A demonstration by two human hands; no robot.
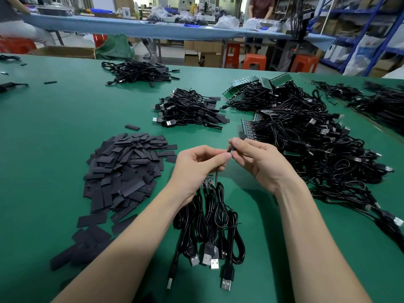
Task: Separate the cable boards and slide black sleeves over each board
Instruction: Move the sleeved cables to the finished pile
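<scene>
Black cable (217,173) hangs from our fingertips, which meet above the green table (65,119) near its front edge. Our left hand (196,165) and right hand (255,158), both with curled fingers, pinch a small black sleeve (230,149) between them. Loose sleeves (126,169) are heaped to the left; boards (207,182) lie under our left wrist.

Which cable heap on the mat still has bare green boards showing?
The big heap to the right of the hands: green board strips stick out along its far and left edges. The middle heap and far heap show only black sleeved ends.
</scene>
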